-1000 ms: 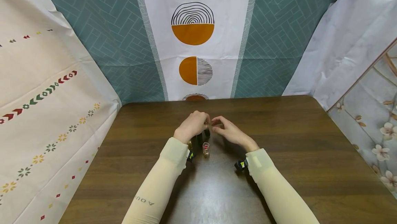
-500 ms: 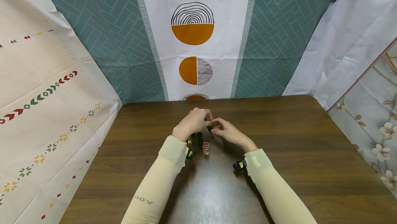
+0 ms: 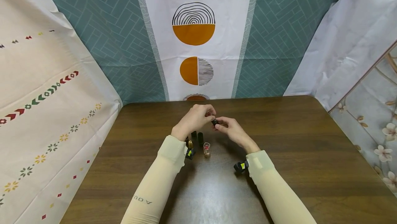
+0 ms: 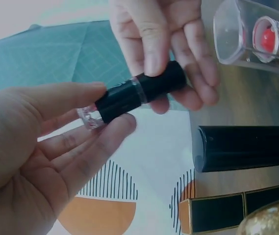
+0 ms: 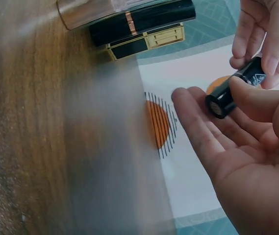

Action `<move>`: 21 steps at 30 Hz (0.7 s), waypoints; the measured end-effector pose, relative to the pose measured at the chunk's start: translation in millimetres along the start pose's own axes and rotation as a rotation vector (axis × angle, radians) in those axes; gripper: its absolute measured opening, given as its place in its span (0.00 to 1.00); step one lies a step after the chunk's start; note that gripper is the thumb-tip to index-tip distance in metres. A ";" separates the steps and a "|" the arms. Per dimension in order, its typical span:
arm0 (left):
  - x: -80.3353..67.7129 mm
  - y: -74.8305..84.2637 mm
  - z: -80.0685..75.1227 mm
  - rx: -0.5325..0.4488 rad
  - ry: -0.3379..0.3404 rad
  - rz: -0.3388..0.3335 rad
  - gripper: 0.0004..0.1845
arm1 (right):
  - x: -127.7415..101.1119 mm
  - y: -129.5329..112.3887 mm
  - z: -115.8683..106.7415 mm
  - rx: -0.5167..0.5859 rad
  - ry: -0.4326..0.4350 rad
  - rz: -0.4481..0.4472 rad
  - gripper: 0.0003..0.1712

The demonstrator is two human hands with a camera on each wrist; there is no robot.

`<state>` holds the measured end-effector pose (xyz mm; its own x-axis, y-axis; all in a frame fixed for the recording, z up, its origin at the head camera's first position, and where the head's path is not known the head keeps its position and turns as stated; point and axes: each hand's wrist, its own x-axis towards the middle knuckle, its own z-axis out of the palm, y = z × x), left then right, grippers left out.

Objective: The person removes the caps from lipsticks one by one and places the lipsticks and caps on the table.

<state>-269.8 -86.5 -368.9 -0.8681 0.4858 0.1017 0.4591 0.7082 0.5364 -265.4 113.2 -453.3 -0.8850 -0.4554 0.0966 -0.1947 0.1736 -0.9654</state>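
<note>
Both hands meet above the middle of the brown table [image 3: 310, 155] and hold one small black lipstick tube [image 3: 214, 122] between them. My left hand [image 3: 207, 115] pinches the tube's clear-tipped end [image 4: 91, 115] with thumb and fingers. My right hand [image 3: 221, 126] grips the black end [image 5: 218, 104], thumb on top and fingers under it. The tube [image 4: 141, 92] lies roughly level, off the table. In the right wrist view the same tube [image 5: 235, 88] runs from my right palm up to the left fingers [image 5: 262, 34].
A small group of lipsticks stands on the table just before my hands: a clear tube with red lipstick [image 3: 206, 149], two black tubes [image 3: 200, 138], and a gold one [image 3: 190, 144]. Patterned cloths hang behind the table and at both sides.
My left hand lifted the black tube from the group and carried it up and away from me. My right hand closed in and took its other end.
</note>
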 end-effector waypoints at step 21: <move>6.1 10.0 6.1 -0.175 0.142 0.109 0.11 | -15.3 -24.6 -36.6 0.102 0.289 -0.126 0.18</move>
<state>-269.4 -73.3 -368.1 -0.8386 0.4691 0.2770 0.5228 0.5499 0.6513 -262.5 147.8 -422.1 -0.9428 -0.1987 0.2678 -0.2802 0.0364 -0.9593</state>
